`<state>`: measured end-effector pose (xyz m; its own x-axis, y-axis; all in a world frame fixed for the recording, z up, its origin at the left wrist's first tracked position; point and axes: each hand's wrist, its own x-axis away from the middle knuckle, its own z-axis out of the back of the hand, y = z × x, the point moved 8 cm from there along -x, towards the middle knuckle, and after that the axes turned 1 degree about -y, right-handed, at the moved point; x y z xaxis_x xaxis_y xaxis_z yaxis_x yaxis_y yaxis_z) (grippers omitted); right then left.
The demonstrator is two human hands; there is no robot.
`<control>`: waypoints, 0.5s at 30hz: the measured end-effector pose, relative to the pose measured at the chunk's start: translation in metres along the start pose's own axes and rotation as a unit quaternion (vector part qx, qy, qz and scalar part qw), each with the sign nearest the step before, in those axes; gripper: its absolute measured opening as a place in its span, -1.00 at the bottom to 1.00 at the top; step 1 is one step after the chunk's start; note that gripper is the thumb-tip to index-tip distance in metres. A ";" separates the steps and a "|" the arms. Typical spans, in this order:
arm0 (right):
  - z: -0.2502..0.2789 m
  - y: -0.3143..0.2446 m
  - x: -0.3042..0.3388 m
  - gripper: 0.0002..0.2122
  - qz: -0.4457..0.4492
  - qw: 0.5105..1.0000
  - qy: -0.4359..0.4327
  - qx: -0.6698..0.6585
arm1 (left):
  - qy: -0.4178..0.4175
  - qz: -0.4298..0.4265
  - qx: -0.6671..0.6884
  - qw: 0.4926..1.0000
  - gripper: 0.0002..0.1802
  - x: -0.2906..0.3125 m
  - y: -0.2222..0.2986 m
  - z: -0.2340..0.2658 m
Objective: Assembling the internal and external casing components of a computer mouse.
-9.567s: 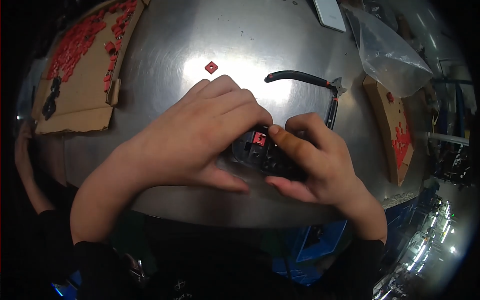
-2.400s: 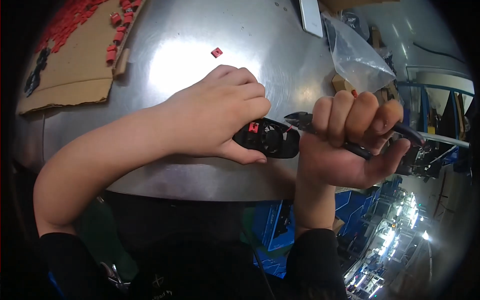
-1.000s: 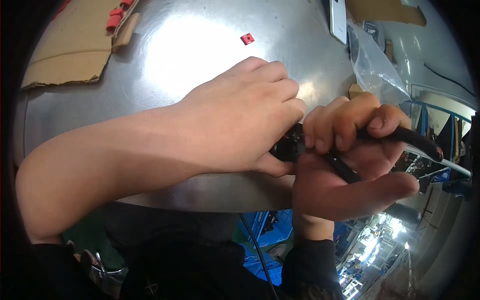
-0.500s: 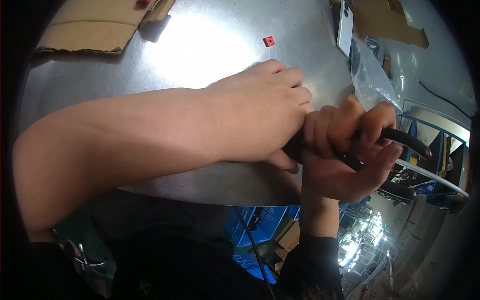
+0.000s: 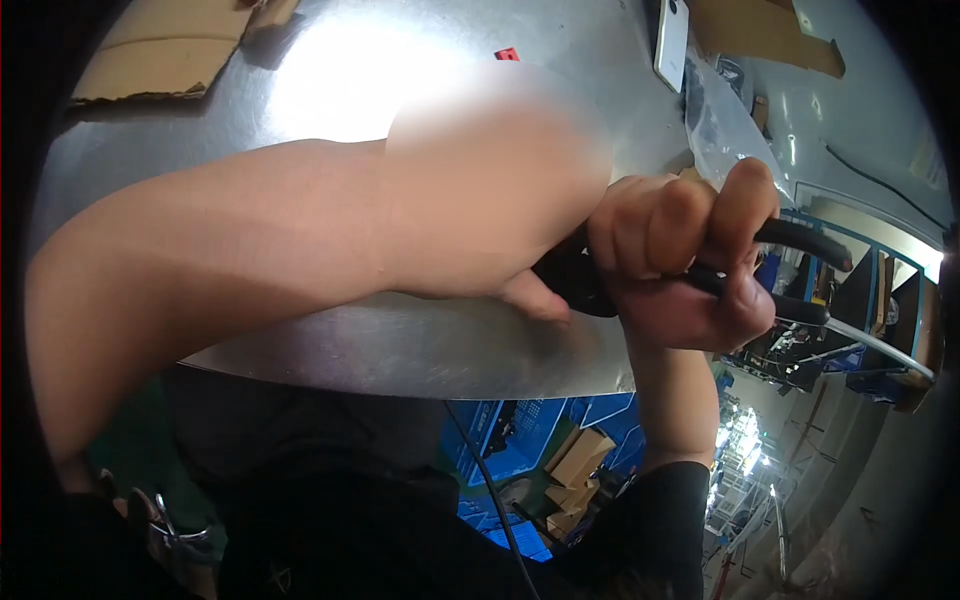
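My right hand (image 5: 690,265) is closed around the black curved handles (image 5: 805,243) of a plier-like hand tool. Their ends stick out to the right, a little apart; the tool's head is hidden. From the left, my left hand (image 5: 490,190) reaches across and meets my right hand. Its fingers are smeared out of view, while the thumb lies beside a black part (image 5: 578,275) between the two hands. What this hand grips is mostly covered. Beyond it, a small red block (image 5: 507,55) lies on the metal table (image 5: 400,345).
Torn cardboard (image 5: 150,50) lies at the far left. At the far right are a white phone (image 5: 672,45), a clear plastic bag (image 5: 725,130) and more cardboard (image 5: 770,35). Below the table's near edge, blue crates (image 5: 525,440) stand by a hanging black cable (image 5: 490,480).
Both hands have shifted slightly up and left in view, and the tool's handles look closer together. The red block and phone also sit higher and further left in the picture.
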<state>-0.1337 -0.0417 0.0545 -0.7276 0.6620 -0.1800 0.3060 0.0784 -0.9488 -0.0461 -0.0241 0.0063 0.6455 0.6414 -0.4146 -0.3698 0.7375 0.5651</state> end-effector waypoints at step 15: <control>-0.002 -0.005 -0.008 -0.78 0.058 0.996 -0.063 0.039 | -0.070 -0.002 0.030 0.997 -0.27 -0.005 0.003 -0.002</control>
<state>-0.1283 -0.0456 0.0608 -0.7629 0.5638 -0.3166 0.3475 -0.0554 -0.9360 -0.0518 -0.0245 0.0089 0.7357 0.5996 -0.3152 -0.3292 0.7231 0.6072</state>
